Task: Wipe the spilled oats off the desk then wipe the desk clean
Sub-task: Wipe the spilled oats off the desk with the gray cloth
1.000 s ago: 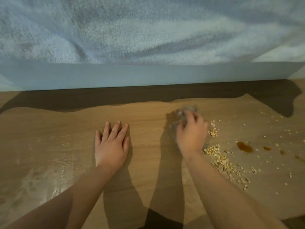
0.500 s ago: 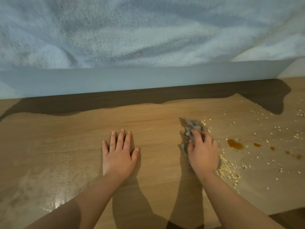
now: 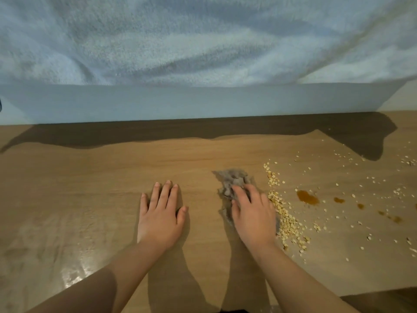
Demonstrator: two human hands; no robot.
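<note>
Head view: right grip (image 3: 253, 215) presses straight-fingered on the limp, probably soft cloth (image 3: 233, 178), best bunched centrally, beside light, scatter-prone oats (image 3: 288, 222); left grip (image 3: 159, 219) lies flat.

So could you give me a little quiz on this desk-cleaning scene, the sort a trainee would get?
1. Multiple choice: what is the right hand pressing on? A) a grey cloth B) a yellow sponge C) a brush
2. True or false: the left hand lies flat on the desk and holds nothing.
3. Short answer: on which side of the grey cloth do the heaped oats and the brown spots lie?

Key:
1. A
2. True
3. To its right
</note>
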